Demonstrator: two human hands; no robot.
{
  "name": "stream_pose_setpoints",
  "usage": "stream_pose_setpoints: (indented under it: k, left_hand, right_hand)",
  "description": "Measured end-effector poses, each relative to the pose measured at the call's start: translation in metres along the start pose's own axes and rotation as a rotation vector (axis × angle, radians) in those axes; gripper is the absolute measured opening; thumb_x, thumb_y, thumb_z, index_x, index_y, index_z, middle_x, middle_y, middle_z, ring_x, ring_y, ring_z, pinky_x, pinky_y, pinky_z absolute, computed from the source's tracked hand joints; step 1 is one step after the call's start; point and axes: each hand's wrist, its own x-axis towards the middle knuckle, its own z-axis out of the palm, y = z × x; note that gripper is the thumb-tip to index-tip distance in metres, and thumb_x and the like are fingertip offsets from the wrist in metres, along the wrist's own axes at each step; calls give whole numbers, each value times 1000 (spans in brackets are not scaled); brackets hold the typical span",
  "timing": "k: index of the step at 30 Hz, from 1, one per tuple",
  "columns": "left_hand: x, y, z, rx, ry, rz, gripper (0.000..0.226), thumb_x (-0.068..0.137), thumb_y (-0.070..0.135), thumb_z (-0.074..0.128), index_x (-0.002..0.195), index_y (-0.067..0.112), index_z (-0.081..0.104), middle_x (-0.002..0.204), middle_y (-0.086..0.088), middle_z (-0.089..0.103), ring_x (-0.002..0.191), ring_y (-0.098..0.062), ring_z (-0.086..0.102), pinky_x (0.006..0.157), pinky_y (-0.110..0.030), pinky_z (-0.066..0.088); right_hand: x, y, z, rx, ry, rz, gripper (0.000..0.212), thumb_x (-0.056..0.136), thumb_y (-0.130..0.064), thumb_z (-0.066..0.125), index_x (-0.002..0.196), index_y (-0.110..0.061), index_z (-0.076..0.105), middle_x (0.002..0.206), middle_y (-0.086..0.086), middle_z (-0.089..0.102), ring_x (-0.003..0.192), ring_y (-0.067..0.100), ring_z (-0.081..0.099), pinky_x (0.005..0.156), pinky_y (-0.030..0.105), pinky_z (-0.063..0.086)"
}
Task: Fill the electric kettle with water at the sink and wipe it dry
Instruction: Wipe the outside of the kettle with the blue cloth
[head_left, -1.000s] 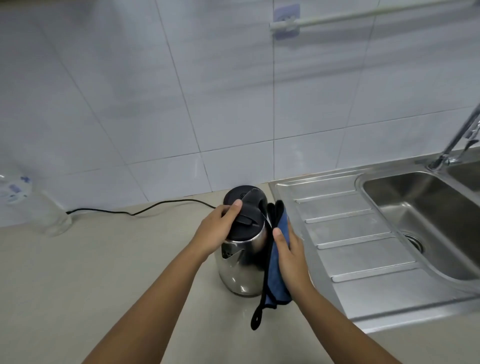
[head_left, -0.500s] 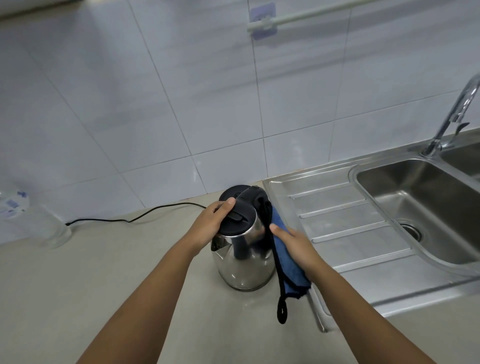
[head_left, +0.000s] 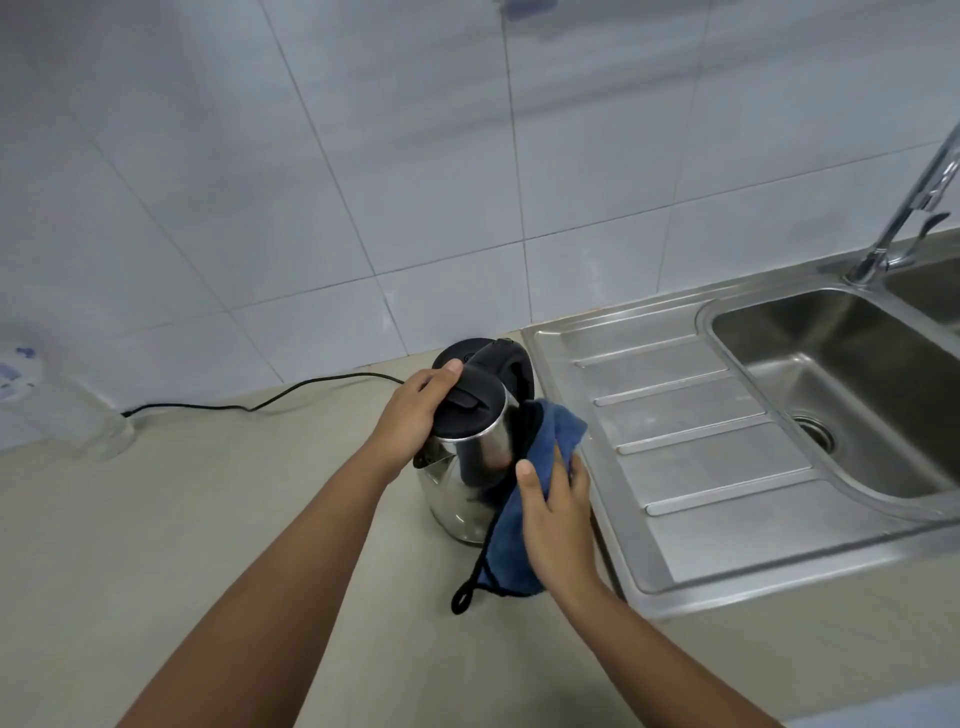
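A steel electric kettle (head_left: 457, 483) with a black lid and black handle stands on the beige counter (head_left: 208, 519), just left of the sink's draining board. My left hand (head_left: 415, 410) grips the lid's left edge from above. My right hand (head_left: 556, 514) presses a blue cloth (head_left: 519, 545) with a black hanging loop against the kettle's right side. The cloth hides the lower right of the kettle body.
A steel sink (head_left: 841, 384) with a ribbed draining board (head_left: 691, 441) fills the right side, with a tap (head_left: 914, 202) at its back right. A black power cord (head_left: 260, 402) runs left along the tiled wall. A clear glass container (head_left: 98, 421) stands at the far left.
My right hand has slid the blue cloth down the kettle's right side, then lower and nearer. My left hand stays on the lid. The view has shifted slightly.
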Motion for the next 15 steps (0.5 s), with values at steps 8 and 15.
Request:
stream_pose_setpoints:
  k: [8,15]
  left_hand:
    - [2,0,-4,19,-79,29,65,72,77,51,105,24,70,103,7,74,99,-8,68,96,-32,48]
    - [2,2,-7,51,-117,42,71,72,82,48,106,24,70,104,6,74,98,-10,67,94,-35,48]
  right_hand:
    - [-24,19,-3,-704,218,-629,100,62,-8,95,146,-23,43,138,33,55,97,46,68,79,49,58]
    - [-12,31,-26,-866,234,-957,89,66,2,76,139,-42,51,147,12,37,103,32,47,85,51,44]
